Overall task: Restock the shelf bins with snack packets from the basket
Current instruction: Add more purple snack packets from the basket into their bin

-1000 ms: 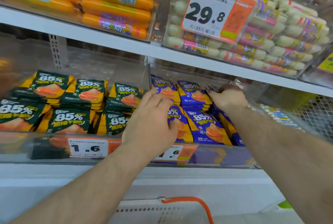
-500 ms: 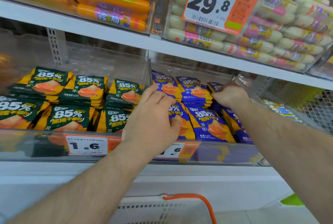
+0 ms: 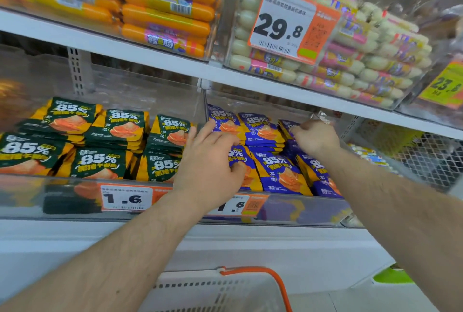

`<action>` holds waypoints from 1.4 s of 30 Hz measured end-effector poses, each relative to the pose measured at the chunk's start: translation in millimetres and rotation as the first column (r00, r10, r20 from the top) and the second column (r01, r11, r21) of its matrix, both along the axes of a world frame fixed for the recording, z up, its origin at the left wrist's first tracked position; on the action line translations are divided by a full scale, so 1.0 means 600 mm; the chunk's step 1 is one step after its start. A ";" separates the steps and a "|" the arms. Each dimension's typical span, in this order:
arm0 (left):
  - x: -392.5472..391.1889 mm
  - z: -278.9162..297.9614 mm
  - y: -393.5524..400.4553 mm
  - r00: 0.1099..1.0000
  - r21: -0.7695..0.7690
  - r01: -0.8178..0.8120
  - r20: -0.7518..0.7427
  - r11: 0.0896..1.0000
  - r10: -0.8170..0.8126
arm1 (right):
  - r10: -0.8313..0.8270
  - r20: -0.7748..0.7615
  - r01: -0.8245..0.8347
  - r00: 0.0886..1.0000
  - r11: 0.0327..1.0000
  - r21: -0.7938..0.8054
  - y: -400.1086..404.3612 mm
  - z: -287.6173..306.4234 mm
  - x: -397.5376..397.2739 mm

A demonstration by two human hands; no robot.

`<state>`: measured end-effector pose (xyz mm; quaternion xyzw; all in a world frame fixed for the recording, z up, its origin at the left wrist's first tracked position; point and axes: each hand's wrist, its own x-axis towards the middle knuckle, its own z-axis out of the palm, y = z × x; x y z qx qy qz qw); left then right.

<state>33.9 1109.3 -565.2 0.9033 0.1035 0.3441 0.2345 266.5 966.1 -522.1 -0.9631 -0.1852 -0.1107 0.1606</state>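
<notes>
Blue snack packets fill a clear shelf bin on the lower shelf. My left hand lies on the front left blue packets, fingers stretched forward and thumb against a packet. My right hand reaches to the back right of the same bin, fingers curled on a blue packet in the rear stack. Green packets of the same brand fill the neighbouring bin on the left. The white basket with an orange handle shows at the bottom edge; its contents are hidden.
Above, a white shelf carries bins of orange sausages and pale sausage packs behind a 29.8 price tag. Price labels reading 1.6 sit on the bin fronts. A wire mesh bin stands to the right.
Both hands stay in the blue packet bin, hardly shifted. The camera view has tilted slightly, showing more of the basket below.
</notes>
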 end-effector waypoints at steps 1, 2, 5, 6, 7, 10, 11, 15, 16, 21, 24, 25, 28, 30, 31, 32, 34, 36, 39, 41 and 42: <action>-0.003 0.005 -0.005 1.000 -0.004 0.007 0.026 1.000 -0.007 | 0.001 0.026 -0.002 1.000 0.999 0.054 -0.001 0.002 -0.017; -0.007 0.011 -0.013 0.998 0.010 0.025 0.059 1.000 -0.026 | 0.005 0.045 -0.009 0.999 0.995 0.104 0.000 0.002 -0.037; -0.025 0.023 -0.039 0.975 0.072 0.107 0.190 0.992 -0.119 | 0.040 0.128 -0.066 0.991 0.977 0.201 0.004 -0.001 -0.103; -0.034 0.027 -0.048 0.966 0.078 0.126 0.216 0.989 -0.140 | 0.041 0.157 -0.076 0.987 0.971 0.225 0.006 -0.003 -0.128; -0.043 0.027 -0.055 0.961 0.086 0.146 0.225 0.986 -0.162 | 0.043 0.184 -0.087 0.982 0.966 0.243 0.007 -0.005 -0.153; -0.064 0.005 -0.072 0.933 0.112 0.306 0.162 0.945 -0.322 | 0.056 0.309 -0.154 0.949 0.940 0.304 0.006 -0.019 -0.224; -0.073 -0.008 -0.078 0.922 0.093 0.361 0.114 0.928 -0.370 | 0.084 0.397 -0.223 0.914 0.921 0.319 0.004 -0.027 -0.246; -0.123 -0.055 -0.085 0.917 -0.098 0.358 -0.151 0.929 -0.369 | 0.215 0.673 -0.453 0.708 0.869 0.200 0.002 -0.093 -0.305; -0.137 -0.066 -0.082 0.903 -0.099 0.354 -0.224 0.930 -0.368 | 0.239 0.687 -0.492 0.686 0.848 0.197 0.000 -0.116 -0.316; -0.186 -0.112 -0.061 0.545 -0.116 0.409 -0.765 0.905 -0.344 | 0.403 0.596 -0.620 0.695 0.755 0.213 -0.014 -0.265 -0.368; -0.202 -0.148 -0.058 0.213 -0.142 0.447 -0.942 0.883 -0.259 | 0.501 0.267 -0.558 0.823 0.802 0.215 -0.019 -0.371 -0.410; -0.206 -0.158 -0.058 0.143 -0.154 0.441 -0.961 0.884 -0.238 | 0.504 0.097 -0.513 0.858 0.839 0.183 -0.019 -0.406 -0.419; -0.214 -0.181 -0.056 0.050 -0.183 0.431 -0.973 0.884 -0.226 | 0.436 -0.427 -0.483 0.792 0.876 -0.002 -0.027 -0.501 -0.442; -0.211 -0.200 -0.051 0.039 -0.180 0.412 -0.976 0.893 -0.215 | 0.345 -0.617 -0.485 0.708 0.872 -0.068 -0.047 -0.547 -0.457; -0.209 -0.212 -0.047 0.038 -0.179 0.405 -0.976 0.897 -0.212 | 0.310 -0.680 -0.496 0.665 0.863 -0.091 -0.059 -0.566 -0.464; -0.207 -0.223 -0.045 0.030 -0.186 0.392 -0.976 0.901 -0.215 | 0.285 -0.730 -0.525 0.621 0.843 -0.118 -0.071 -0.583 -0.471; -0.203 -0.237 -0.040 0.002 -0.213 0.367 -0.973 0.905 -0.230 | 0.203 -0.791 -0.535 0.577 0.826 -0.178 -0.088 -0.609 -0.477; -0.196 -0.240 -0.041 -0.012 -0.225 0.362 -0.971 0.904 -0.237 | 0.100 -0.801 -0.469 0.590 0.850 -0.239 -0.103 -0.629 -0.472; -0.187 -0.242 -0.043 -0.033 -0.232 0.362 -0.971 0.903 -0.236 | 0.014 -0.749 -0.493 0.663 0.761 -0.422 -0.128 -0.652 -0.461; -0.182 -0.248 -0.044 -0.053 -0.242 0.348 -0.970 0.906 -0.238 | 0.067 -0.716 -0.580 0.695 0.641 -0.503 -0.141 -0.664 -0.460; -0.179 -0.250 -0.046 -0.062 -0.251 0.337 -0.968 0.907 -0.245 | 0.080 -0.715 -0.603 0.694 0.607 -0.517 -0.146 -0.672 -0.461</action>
